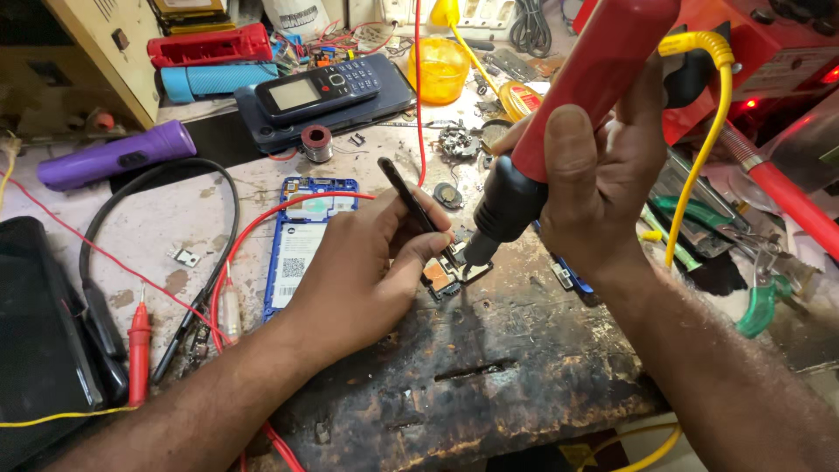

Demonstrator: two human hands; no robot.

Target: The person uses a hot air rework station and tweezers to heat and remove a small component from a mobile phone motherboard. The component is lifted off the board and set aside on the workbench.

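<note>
The red tool [594, 74] in the right hand [603, 183] runs out past the top edge, and its black nozzle hides the spot on the small circuit board [450, 273] beneath it. The left hand [367, 271] covers most of the thin black tweezers [404, 194], so their tips cannot be seen, and it probably hides the right edge of the blue phone frame [301, 253] as well. The black device [39, 323] at the left is cut by the edge, and the board's parts are too small to tell.
</note>
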